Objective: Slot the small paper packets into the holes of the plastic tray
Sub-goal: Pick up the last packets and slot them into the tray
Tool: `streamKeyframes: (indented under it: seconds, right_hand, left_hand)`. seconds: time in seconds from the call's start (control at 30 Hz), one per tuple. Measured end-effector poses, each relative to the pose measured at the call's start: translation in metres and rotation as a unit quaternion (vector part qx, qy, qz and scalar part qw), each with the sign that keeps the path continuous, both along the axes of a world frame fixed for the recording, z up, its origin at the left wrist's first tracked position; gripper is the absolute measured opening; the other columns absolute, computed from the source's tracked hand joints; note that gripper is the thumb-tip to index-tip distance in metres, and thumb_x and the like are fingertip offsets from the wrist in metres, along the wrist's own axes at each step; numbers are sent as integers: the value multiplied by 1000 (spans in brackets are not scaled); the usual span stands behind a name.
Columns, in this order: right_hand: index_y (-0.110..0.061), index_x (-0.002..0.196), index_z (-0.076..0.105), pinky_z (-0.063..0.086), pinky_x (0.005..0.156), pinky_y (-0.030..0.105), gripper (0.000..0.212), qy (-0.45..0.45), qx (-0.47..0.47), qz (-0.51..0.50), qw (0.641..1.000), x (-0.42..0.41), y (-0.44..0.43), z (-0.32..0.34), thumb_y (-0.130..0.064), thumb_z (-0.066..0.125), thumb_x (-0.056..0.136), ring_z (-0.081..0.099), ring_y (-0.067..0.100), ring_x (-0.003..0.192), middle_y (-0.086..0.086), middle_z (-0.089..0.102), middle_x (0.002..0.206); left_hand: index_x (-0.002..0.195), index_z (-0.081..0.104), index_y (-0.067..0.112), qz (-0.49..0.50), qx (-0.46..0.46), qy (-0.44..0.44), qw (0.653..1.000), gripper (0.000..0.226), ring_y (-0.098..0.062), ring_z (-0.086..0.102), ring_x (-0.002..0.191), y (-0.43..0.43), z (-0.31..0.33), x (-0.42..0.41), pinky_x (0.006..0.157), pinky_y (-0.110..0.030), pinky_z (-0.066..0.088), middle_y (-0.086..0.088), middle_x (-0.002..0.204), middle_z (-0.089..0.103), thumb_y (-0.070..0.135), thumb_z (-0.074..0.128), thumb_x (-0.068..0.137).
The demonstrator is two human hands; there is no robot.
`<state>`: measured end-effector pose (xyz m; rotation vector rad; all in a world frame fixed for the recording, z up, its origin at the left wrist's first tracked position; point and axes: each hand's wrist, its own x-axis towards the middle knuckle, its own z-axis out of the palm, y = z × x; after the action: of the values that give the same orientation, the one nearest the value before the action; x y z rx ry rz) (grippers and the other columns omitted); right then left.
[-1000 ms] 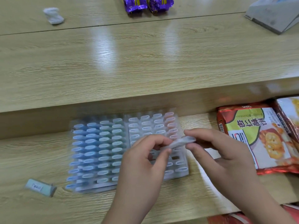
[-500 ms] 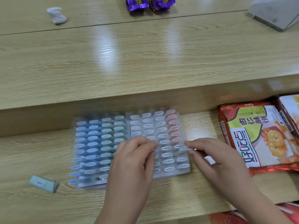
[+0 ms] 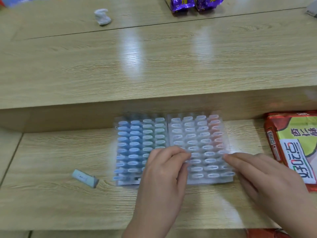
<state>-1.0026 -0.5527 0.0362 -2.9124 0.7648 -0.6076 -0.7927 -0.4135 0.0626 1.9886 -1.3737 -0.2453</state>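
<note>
The clear plastic tray (image 3: 171, 183) lies on the lower desk surface, its slots filled with blue, green, white and pink paper packets. My left hand (image 3: 163, 179) rests on the tray's middle, bent fingertips pressing down on the white rows. My right hand (image 3: 257, 176) reaches in from the right. Its fingertips are at the tray's right column, pinching a pale packet end (image 3: 223, 152) that is blurred. A loose pale packet (image 3: 84, 178) lies on the desk left of the tray.
A raised desk step (image 3: 154, 107) runs just behind the tray. Red-and-green snack bags (image 3: 293, 148) lie at the right. On the upper surface are purple packs (image 3: 183, 4), a crumpled white tissue (image 3: 102, 17) and a grey box corner (image 3: 311, 12).
Both hands held a white packet above the tray a second ago. They have come down onto the tray, the right hand bringing the packet to the right column.
</note>
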Motion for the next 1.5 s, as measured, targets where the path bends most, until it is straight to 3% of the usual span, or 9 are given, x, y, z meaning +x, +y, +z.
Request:
streamKeyframes:
  seconds: [0.13,0.43,0.6,0.73,0.87,1.07,1.2,1.3,1.5]
  right_hand:
    - [-16,117,74,53,66,48,38,-20,41,-41,998,11,8,8,-19,42,96,65,35,81,5,69,112]
    - [-13,105,76,52,75,41,19,-135,79,54,986,173,113,32,-16,64,91,67,27,86,1,72,103]
    - [-23,91,72,50,68,37,25,14,79,81,994,260,174,14,-39,54,88,61,23,81,-5,65,88]
    - [-17,72,68,45,61,38,31,147,58,39,987,300,196,-8,-41,86,62,56,26,68,2,58,69]
    - [-15,68,63,43,58,37,39,189,53,-8,981,310,199,-15,-31,94,50,56,28,63,5,57,65]
    - [-21,67,54,25,48,26,51,163,88,-13,983,300,193,-5,-14,94,37,53,19,53,-5,52,57]
    - [-28,89,65,37,38,26,41,91,129,-28,987,275,188,14,-17,91,60,60,16,60,-9,60,82]
    - [-31,109,66,52,49,36,26,-11,174,-39,984,245,170,30,-19,72,86,65,14,77,-12,62,101]
    - [-44,113,56,43,72,4,23,-113,257,-119,952,182,125,54,-35,65,93,61,-5,86,-29,59,108]
  left_hand:
    - [111,75,22,33,-28,20,999,24,-6,57,106,24,3,26,93,-11,41,15,110,65,23,59,93]
    - [105,75,30,160,-23,66,985,24,-6,62,100,114,-13,106,79,-23,49,22,106,64,31,58,89]
    - [98,75,33,252,-20,92,963,18,-10,65,91,172,-27,151,74,-29,51,18,102,66,31,62,86]
    - [96,74,34,277,2,110,954,16,-6,62,94,195,-37,175,77,-24,51,21,102,65,26,65,86]
    - [100,74,32,263,3,134,955,22,-12,65,97,198,-43,187,81,-42,57,22,106,63,34,58,85]
    - [107,70,37,246,10,174,953,28,-4,61,102,182,-40,186,89,-37,54,27,110,58,16,70,89]
    - [115,67,36,223,-4,199,954,28,-3,60,106,160,-36,182,91,-39,54,31,116,54,27,68,89]
    - [125,63,34,164,-12,183,969,35,-1,55,119,139,-34,170,97,-34,50,28,124,52,44,58,92]
    - [144,38,54,-58,55,165,983,57,8,28,143,109,-32,136,109,-8,28,31,158,18,60,53,89]
